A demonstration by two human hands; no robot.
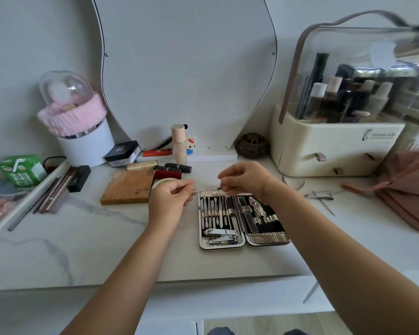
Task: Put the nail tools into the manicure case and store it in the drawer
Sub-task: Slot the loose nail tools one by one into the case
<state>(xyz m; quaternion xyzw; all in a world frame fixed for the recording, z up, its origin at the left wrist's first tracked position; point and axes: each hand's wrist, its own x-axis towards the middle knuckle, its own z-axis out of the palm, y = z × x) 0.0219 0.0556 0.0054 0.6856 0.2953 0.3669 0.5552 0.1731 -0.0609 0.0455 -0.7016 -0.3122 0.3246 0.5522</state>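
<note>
On the marble top (94,243), with left hand (171,198) and right hand (243,180) pinching 1 thin tool (203,190), ease it straight into a free loop of the case (269,238).

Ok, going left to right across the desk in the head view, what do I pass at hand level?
Green box → white tub → wooden block → left hand, pinching a thin nail tool → open manicure case → loose nail clipper → pink bag.

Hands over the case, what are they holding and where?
A thin metal nail tool, pinched at its ends: left hand on one end, right hand on the other.
</note>
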